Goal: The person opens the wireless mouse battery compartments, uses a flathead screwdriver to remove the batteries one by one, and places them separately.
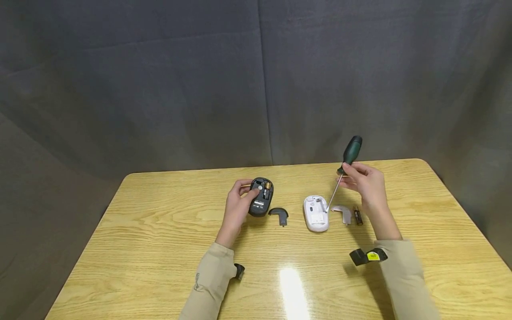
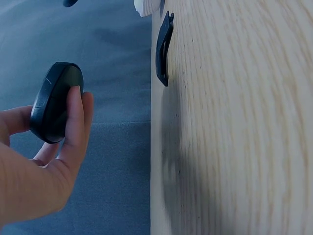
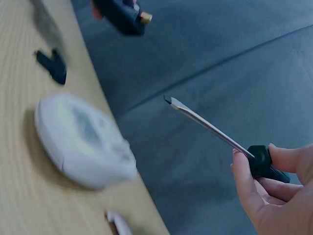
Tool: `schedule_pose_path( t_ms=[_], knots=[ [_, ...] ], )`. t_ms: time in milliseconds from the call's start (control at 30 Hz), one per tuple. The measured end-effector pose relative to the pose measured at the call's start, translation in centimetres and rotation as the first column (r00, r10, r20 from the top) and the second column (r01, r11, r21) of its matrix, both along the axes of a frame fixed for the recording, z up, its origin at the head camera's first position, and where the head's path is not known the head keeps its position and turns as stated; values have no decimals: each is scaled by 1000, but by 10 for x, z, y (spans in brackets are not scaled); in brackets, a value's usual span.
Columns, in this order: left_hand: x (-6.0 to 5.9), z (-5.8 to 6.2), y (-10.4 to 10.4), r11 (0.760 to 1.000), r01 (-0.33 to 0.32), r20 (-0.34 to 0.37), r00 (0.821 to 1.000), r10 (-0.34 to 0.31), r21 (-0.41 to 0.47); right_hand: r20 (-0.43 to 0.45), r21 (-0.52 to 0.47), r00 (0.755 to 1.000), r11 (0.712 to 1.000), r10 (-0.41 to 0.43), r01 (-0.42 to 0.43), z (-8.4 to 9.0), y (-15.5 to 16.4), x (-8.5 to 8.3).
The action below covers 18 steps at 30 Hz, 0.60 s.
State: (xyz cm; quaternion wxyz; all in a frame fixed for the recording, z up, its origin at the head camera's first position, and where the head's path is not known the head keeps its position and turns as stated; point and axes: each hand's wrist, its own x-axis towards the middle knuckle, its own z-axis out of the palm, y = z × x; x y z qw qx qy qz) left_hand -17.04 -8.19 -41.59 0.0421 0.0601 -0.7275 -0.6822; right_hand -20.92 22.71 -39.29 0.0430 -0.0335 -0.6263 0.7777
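Note:
My left hand (image 1: 236,208) holds a black computer mouse (image 1: 260,205) above the table, thumb on its underside. The mouse's battery bay is uncovered, with a battery (image 1: 266,191) in it. In my right hand (image 1: 369,186) a screwdriver (image 1: 352,151) is pinched near the base of its green and black handle, its shaft slanting down to the left. The right wrist view shows its tip in the air, apart from the white mouse (image 3: 73,147). That mouse lies underside up with its bay uncovered; whether a battery is inside I cannot tell.
A black battery cover (image 1: 280,214) lies between the two mice. To the right of the white mouse are a pale cover (image 1: 343,214) and a loose battery (image 1: 358,216). The wooden table (image 1: 168,249) ends at a dark grey curtain (image 1: 192,98).

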Motion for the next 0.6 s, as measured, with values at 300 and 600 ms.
schedule_pose_path(
  t_ms=[300, 600],
  knots=[
    [-1, -1, 0, 1000, 1, 1, 1000, -1, 10, 37, 193, 998, 980, 47, -53, -13, 36, 7],
    [0, -1, 0, 1000, 3, 7, 1000, -3, 4, 89, 293, 995, 953, 56, -79, -19, 58, 10]
  ],
)
